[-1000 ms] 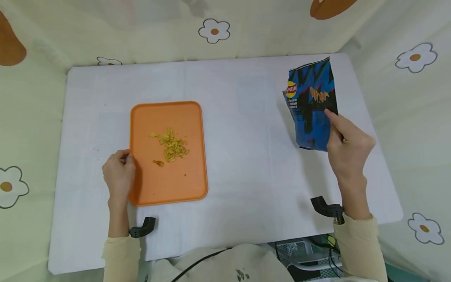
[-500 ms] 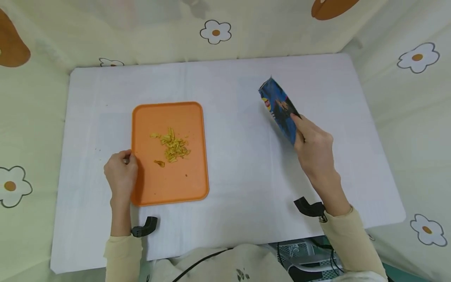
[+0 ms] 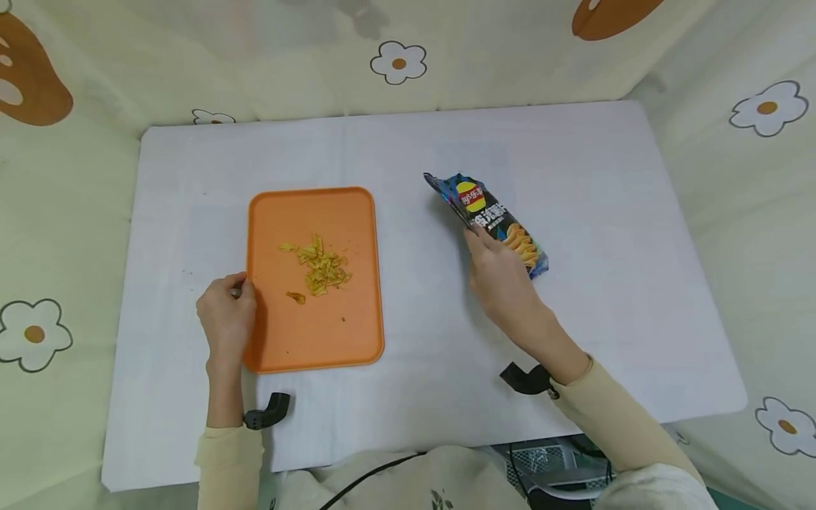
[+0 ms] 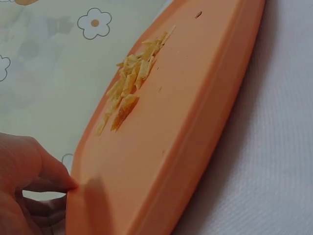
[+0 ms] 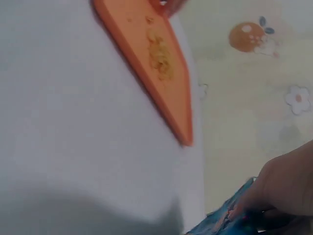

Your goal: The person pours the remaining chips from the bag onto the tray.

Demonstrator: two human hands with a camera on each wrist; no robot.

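An orange tray (image 3: 315, 340) stands left of the table's middle, with a small heap of yellow chip pieces (image 3: 324, 269) and a few crumbs on it. At the tray's left rim, my left hand (image 3: 227, 315) pinches the edge between thumb and fingers, as the left wrist view also shows. To the right of the tray, my right hand (image 3: 506, 287) grips a blue and black chip bag (image 3: 487, 205) by its side. The bag is tilted, its top pointing up and left toward the tray, and its printed front faces up. My fingers hide part of it.
The white table (image 3: 440, 397) has a flowered curtain (image 3: 306, 64) behind it and along both sides. Below the front edge stands a grey mesh basket (image 3: 542, 460) with cables. Each wrist carries a black camera mount (image 3: 268, 412).
My right hand has brought the chip bag leftward, closer to the tray, and turned it so that another printed face shows. My left hand stays at the tray's rim.
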